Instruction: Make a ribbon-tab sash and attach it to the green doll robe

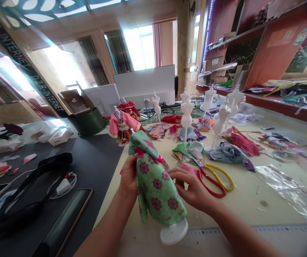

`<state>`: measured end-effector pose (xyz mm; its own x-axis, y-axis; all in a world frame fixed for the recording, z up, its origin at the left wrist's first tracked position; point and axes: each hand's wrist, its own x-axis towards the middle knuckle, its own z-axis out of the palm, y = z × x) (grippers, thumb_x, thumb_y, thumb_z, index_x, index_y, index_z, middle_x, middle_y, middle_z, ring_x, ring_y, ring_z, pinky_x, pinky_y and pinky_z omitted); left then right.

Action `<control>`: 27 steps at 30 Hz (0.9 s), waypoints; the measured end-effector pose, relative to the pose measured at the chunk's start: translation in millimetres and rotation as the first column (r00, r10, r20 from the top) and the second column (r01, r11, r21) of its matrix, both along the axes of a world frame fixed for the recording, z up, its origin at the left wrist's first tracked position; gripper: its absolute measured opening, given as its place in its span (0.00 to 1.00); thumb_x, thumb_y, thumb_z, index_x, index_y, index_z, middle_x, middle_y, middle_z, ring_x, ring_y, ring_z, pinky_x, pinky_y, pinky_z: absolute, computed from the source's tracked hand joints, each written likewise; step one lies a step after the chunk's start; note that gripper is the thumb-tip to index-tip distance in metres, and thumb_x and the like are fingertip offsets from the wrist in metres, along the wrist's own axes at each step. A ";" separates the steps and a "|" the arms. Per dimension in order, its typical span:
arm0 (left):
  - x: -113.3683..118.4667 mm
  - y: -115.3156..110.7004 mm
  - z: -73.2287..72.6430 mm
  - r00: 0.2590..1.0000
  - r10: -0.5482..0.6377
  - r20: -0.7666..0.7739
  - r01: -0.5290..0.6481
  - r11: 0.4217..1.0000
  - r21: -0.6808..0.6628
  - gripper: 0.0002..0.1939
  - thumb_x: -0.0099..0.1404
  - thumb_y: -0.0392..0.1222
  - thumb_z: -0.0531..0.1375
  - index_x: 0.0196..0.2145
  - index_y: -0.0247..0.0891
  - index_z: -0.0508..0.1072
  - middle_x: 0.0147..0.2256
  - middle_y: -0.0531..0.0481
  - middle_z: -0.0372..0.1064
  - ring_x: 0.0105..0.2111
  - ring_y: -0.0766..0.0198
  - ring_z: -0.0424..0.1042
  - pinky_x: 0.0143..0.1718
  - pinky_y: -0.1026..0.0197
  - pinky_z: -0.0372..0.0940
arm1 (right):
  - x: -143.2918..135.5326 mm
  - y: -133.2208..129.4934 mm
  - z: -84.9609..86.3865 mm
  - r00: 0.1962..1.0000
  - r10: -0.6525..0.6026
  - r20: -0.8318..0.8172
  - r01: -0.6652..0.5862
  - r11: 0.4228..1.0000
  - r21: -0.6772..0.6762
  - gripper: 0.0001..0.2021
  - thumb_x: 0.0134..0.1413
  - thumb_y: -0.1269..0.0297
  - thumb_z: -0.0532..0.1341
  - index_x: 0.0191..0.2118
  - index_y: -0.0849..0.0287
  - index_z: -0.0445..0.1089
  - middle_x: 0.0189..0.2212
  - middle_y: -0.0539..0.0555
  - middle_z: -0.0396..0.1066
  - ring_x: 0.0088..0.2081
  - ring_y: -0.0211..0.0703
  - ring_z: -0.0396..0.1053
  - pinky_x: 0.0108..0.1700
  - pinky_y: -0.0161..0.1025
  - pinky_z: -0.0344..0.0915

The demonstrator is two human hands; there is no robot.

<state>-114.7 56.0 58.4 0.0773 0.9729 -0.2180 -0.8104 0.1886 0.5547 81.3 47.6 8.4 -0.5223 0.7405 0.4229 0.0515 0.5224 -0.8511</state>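
Note:
My left hand is wrapped round the upper part of a small white mannequin dressed in a green doll dress with dark pink flowers. The figure tilts toward the upper left, and its round white base shows below the hem. A pink sash with a trailing patterned end crosses the waist. At the dress's right side, my right hand has curled fingers pinching the cloth; the fingertips are partly hidden. Close beyond that hand lie scissors with one red and one yellow handle, blades resting by folded fabric.
Several bare white mannequins stand behind, among fabric pieces. One mannequin wears a pink outfit. A clear ruler lies along the front. To the left are a phone, a black strap and a green bin.

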 end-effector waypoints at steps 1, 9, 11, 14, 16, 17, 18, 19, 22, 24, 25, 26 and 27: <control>0.4 -0.2 -0.7 1.000 -0.009 -0.004 0.009 1.000 0.003 0.03 0.53 0.34 0.58 0.26 0.38 0.72 0.23 0.53 0.75 0.34 0.56 0.77 0.42 0.55 0.70 | -0.7 0.2 -1.2 1.000 0.022 -0.010 -0.023 0.999 -0.030 0.08 0.57 0.63 0.57 0.39 0.55 0.72 0.39 0.55 0.70 0.32 0.39 0.64 0.30 0.36 0.60; -22.2 6.1 -2.1 0.995 -0.043 -0.086 0.052 0.993 0.109 0.05 0.53 0.31 0.59 0.28 0.37 0.73 0.22 0.53 0.74 0.30 0.58 0.77 0.41 0.57 0.71 | 14.4 13.3 3.9 0.963 -0.166 -0.213 0.085 0.934 -0.346 0.10 0.56 0.56 0.58 0.30 0.57 0.68 0.26 0.48 0.65 0.27 0.37 0.58 0.31 0.35 0.56; -29.4 6.3 -1.7 0.994 -0.048 -0.095 0.060 0.990 0.127 0.04 0.54 0.32 0.59 0.28 0.37 0.73 0.22 0.53 0.75 0.30 0.59 0.77 0.41 0.57 0.71 | 18.9 16.4 4.7 0.952 -0.199 -0.235 0.102 0.924 -0.368 0.11 0.57 0.57 0.57 0.28 0.57 0.67 0.25 0.48 0.63 0.26 0.36 0.56 0.30 0.35 0.54; -34.1 4.5 -4.0 0.992 -0.060 -0.108 0.075 0.987 0.140 0.03 0.55 0.34 0.58 0.27 0.37 0.73 0.23 0.52 0.75 0.32 0.57 0.77 0.41 0.56 0.71 | 21.7 17.6 5.2 0.958 -0.160 -0.238 0.053 0.913 -0.404 0.12 0.56 0.57 0.57 0.27 0.58 0.67 0.22 0.48 0.61 0.24 0.36 0.54 0.28 0.35 0.52; -33.7 3.2 -7.2 0.990 -0.072 -0.119 0.089 0.986 0.143 0.03 0.56 0.36 0.58 0.27 0.37 0.73 0.23 0.51 0.75 0.34 0.56 0.77 0.41 0.56 0.71 | 21.8 16.7 5.7 0.965 -0.113 -0.237 0.002 0.905 -0.424 0.12 0.55 0.58 0.57 0.27 0.59 0.68 0.21 0.48 0.61 0.24 0.36 0.54 0.28 0.36 0.52; -32.9 2.8 -9.0 0.989 -0.078 -0.125 0.096 0.985 0.144 0.04 0.55 0.37 0.58 0.26 0.38 0.73 0.23 0.51 0.75 0.34 0.55 0.77 0.41 0.55 0.71 | 21.8 16.1 6.0 0.966 -0.095 -0.239 -0.019 0.901 -0.432 0.11 0.55 0.58 0.58 0.27 0.59 0.68 0.21 0.48 0.61 0.24 0.36 0.54 0.28 0.36 0.52; -32.0 2.5 -10.8 0.988 -0.084 -0.129 0.103 0.984 0.144 0.04 0.55 0.38 0.58 0.25 0.38 0.73 0.23 0.51 0.75 0.35 0.55 0.77 0.41 0.55 0.71 | 21.8 15.5 6.2 0.967 -0.080 -0.242 -0.035 0.898 -0.439 0.11 0.54 0.59 0.58 0.26 0.59 0.68 0.21 0.48 0.62 0.24 0.36 0.55 0.28 0.36 0.52; -31.0 2.4 -12.4 0.987 -0.090 -0.134 0.110 0.984 0.144 0.04 0.55 0.38 0.58 0.24 0.38 0.72 0.23 0.50 0.75 0.35 0.54 0.77 0.41 0.54 0.71 | 21.8 15.0 6.3 0.966 -0.070 -0.248 -0.049 0.895 -0.444 0.11 0.54 0.59 0.59 0.25 0.59 0.67 0.21 0.48 0.62 0.24 0.36 0.55 0.29 0.36 0.52; -28.2 1.8 -16.3 0.983 -0.109 -0.148 0.131 0.981 0.145 0.05 0.53 0.39 0.59 0.22 0.39 0.71 0.23 0.50 0.75 0.36 0.52 0.77 0.42 0.53 0.71 | 22.4 14.0 6.2 0.957 -0.048 -0.285 -0.092 0.885 -0.457 0.10 0.52 0.60 0.59 0.24 0.58 0.66 0.21 0.48 0.63 0.25 0.37 0.55 0.29 0.36 0.51; -26.4 0.3 -18.2 0.980 -0.120 -0.157 0.143 0.978 0.149 0.04 0.51 0.39 0.59 0.21 0.39 0.70 0.22 0.50 0.75 0.38 0.51 0.76 0.43 0.52 0.71 | 22.2 13.4 6.0 0.946 -0.029 -0.323 -0.133 0.874 -0.467 0.10 0.52 0.59 0.59 0.24 0.58 0.66 0.21 0.48 0.63 0.25 0.36 0.54 0.29 0.36 0.51; -25.4 -0.8 -18.9 0.979 -0.124 -0.162 0.149 0.977 0.152 0.03 0.50 0.38 0.59 0.20 0.39 0.70 0.22 0.50 0.74 0.39 0.50 0.76 0.43 0.52 0.70 | 21.6 12.8 6.1 0.938 -0.018 -0.346 -0.158 0.867 -0.473 0.10 0.51 0.59 0.59 0.25 0.58 0.66 0.21 0.48 0.63 0.24 0.36 0.54 0.29 0.36 0.51; -24.3 -2.1 -19.6 0.978 -0.128 -0.167 0.154 0.976 0.156 0.03 0.48 0.37 0.60 0.20 0.40 0.69 0.22 0.50 0.74 0.39 0.49 0.76 0.44 0.52 0.70 | 20.6 12.1 6.1 0.929 -0.008 -0.369 -0.184 0.857 -0.481 0.10 0.51 0.59 0.58 0.26 0.58 0.67 0.21 0.49 0.63 0.24 0.36 0.54 0.29 0.36 0.51; -23.0 -3.3 -20.1 0.976 -0.131 -0.172 0.159 0.974 0.159 0.02 0.46 0.36 0.60 0.19 0.40 0.69 0.23 0.51 0.75 0.40 0.49 0.75 0.44 0.52 0.70 | 19.3 11.3 6.2 0.920 0.002 -0.392 -0.210 0.847 -0.488 0.10 0.51 0.58 0.57 0.27 0.58 0.67 0.22 0.49 0.64 0.25 0.37 0.55 0.29 0.37 0.52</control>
